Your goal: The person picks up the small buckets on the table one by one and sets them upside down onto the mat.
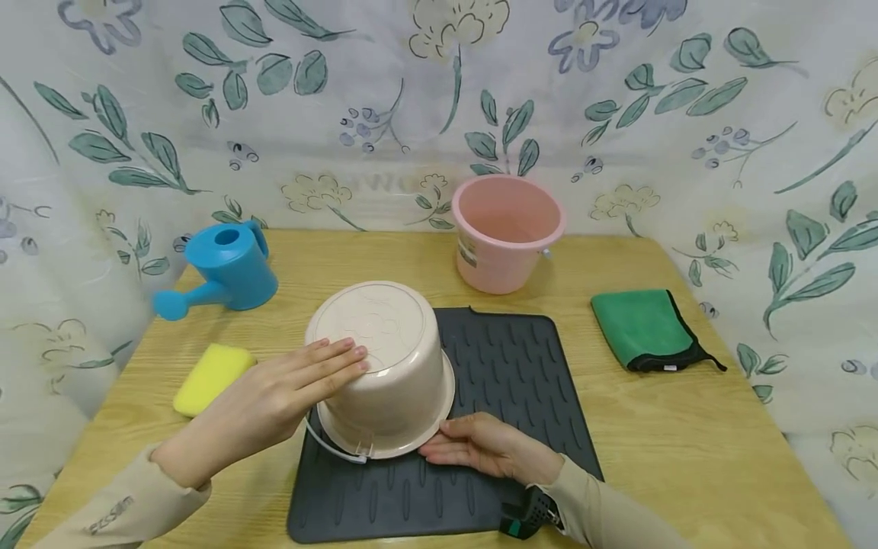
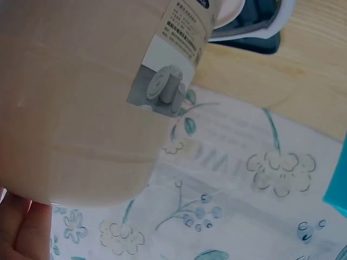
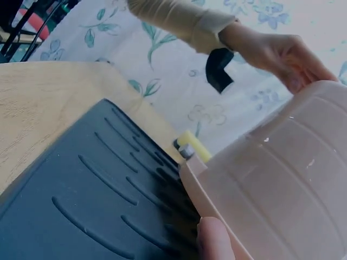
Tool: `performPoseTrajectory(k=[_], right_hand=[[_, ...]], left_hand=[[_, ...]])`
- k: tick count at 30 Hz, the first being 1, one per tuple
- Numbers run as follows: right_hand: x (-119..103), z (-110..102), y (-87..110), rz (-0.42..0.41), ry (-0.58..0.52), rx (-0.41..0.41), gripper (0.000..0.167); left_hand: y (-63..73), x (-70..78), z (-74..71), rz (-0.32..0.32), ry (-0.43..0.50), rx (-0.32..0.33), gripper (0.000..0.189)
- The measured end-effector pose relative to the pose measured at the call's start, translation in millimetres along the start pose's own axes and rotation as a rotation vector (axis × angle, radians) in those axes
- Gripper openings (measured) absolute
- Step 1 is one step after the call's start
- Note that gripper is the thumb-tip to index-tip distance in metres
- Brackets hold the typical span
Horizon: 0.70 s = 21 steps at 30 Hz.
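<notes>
The left hand (image 1: 288, 393) is laid with straight fingers across the base of an upturned, cream, glossy plastic bucket (image 1: 405, 374), which is not gripped from that side. The bucket is held over a dark grey, rectangular, ribbed mat (image 1: 521, 381); whether its whole rim is seated there cannot be told. The flared rim is pinched by the right hand (image 1: 490, 450) between four and five o'clock, thumb outside. A light, stiff but thin-walled load may be expected, with smooth sides liable to slip, especially if wet. It is best taken by the rim and steadied at the base; the thin white curved handle (image 1: 329, 447), at seven o'clock, may swing.

From the bucket, a blue plastic watering can (image 1: 233, 267), round-bodied and long-spouted, is seen at ten o'clock, and a yellow, block-shaped sponge (image 1: 213, 379), apparently soft, at nine. A pale pink, tapering plastic bucket (image 1: 504, 263) is stood upright between one and two. A green, folded cloth with black edging (image 1: 641, 328) is laid flat at three, on the pale, wood-grained table (image 1: 720, 473).
</notes>
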State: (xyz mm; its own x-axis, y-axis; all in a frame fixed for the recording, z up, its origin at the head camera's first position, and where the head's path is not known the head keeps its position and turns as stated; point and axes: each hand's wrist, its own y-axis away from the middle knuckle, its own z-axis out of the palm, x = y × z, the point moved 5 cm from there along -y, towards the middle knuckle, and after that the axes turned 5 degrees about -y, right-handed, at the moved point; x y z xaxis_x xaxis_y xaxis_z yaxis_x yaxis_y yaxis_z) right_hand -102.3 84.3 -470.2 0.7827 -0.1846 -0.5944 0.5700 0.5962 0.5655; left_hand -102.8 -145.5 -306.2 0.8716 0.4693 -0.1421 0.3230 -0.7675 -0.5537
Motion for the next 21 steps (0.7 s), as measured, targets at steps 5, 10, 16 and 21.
performPoseTrajectory(k=[5, 10, 16, 21], right_hand=[[2, 3, 9.4, 0.011, -0.084, -0.054, 0.047], [1, 11, 18.6, 0.003, -0.165, -0.092, 0.051], [2, 14, 24.9, -0.009, -0.188, -0.101, 0.057], [1, 19, 25.7, -0.009, -0.164, -0.147, 0.062]], left_hand=[[2.4, -2.6, 2.9, -0.022, 0.011, -0.025, 0.052], [2.8, -3.5, 3.2, -0.026, 0.035, -0.027, 0.051], [5.1, 1.2, 7.3, -0.020, 0.032, -0.040, 0.051], [11.5, 3.6, 7.5, -0.041, 0.036, -0.016, 0.049]])
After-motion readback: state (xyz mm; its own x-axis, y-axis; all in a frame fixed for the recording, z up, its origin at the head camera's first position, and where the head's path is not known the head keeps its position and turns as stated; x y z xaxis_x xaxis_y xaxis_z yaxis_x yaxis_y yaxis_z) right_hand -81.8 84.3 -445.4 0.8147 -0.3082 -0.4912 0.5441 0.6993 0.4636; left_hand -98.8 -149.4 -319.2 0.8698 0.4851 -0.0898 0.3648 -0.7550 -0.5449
